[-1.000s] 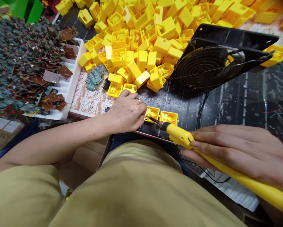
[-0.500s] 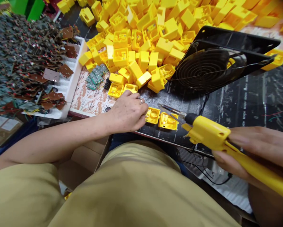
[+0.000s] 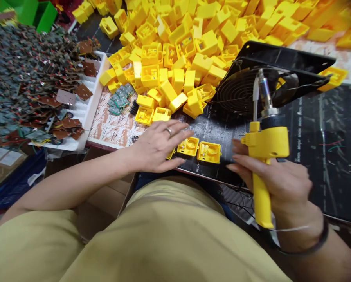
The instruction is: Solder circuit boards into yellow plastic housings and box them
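My right hand point(image 3: 283, 182) grips a yellow soldering gun point(image 3: 269, 143). Its metal tip points up and away from me, in front of a black fan. On the left, my left hand point(image 3: 160, 147) is spread palm down over the near edge of the bench, fingers stretched. A small yellow housing point(image 3: 170, 154) is partly hidden under those fingers. To its right lie two open yellow housings, one at the fingertips point(image 3: 188, 146) and one farther right point(image 3: 209, 152), each with small metal parts inside.
A black fan point(image 3: 248, 88) stands tilted behind the soldering gun. Yellow housings point(image 3: 175, 51) are heaped at the back. A white foam tray point(image 3: 96, 98) piled with circuit boards is at left, with green boards point(image 3: 119, 101) beside it.
The soldering gun has swung from pointing left over the housings to pointing upward. My left hand has spread its fingers and moved slightly, uncovering more of the housings.
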`<state>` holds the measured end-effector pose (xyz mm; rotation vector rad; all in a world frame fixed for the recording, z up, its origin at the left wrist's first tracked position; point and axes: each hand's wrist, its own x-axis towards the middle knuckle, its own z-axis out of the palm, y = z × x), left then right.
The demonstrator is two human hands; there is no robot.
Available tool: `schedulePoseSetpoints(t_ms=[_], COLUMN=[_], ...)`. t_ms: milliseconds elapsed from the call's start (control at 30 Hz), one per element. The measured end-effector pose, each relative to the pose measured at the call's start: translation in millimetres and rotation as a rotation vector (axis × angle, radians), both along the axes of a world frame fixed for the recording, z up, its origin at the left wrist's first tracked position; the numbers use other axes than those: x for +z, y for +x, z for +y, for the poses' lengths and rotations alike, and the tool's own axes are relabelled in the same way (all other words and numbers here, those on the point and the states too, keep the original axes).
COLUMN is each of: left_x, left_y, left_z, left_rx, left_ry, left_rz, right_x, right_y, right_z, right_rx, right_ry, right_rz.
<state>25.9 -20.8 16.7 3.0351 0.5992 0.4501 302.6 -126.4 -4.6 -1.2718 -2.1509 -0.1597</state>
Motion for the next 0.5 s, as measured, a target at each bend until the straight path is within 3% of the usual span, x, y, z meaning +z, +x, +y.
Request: schedulePoseSetpoints(t_ms=[67, 133, 200, 267, 333, 400, 467, 500], left_x=[-16.4, -30.6, -32.2, -14.1, 20.5, 57.2, 77.4, 77.5], left_y=[1, 1, -7, -27, -58, -89, -107, -107], left_z=[-4, -8, -9, -10, -9, -6, 0, 5], left_rx=[-0.040, -0.091, -0.176, -0.217, -0.153, -0.109, -0.089, -0.023], left_ry=[0.079, 0.189, 0.249, 0.149, -0.124, -0.432, -0.442, -0.364], left_rz=[0.030, -0.010, -0.123, -0.243, -0.247, 0.008, 0.190, 0.227], right_x=[-7.6, -13.4, -18.3, -21.9, -23.6, -23.0, -21.2, -20.2], right_y=[-5, -12, -18, -23, -26, -28, -31, -33], right_z=[8, 14, 18, 20, 21, 21, 22, 23], right_rx=[0.077, 0.113, 0.137, 0.118, 0.080, 0.060, 0.063, 0.059], right_ry=[0.056, 0.007, -0.043, -0.032, 0.002, 0.015, -0.011, -0.019], right_rz=[-0.058, -0.043, -0.008, 0.004, 0.013, 0.022, 0.003, -0.018])
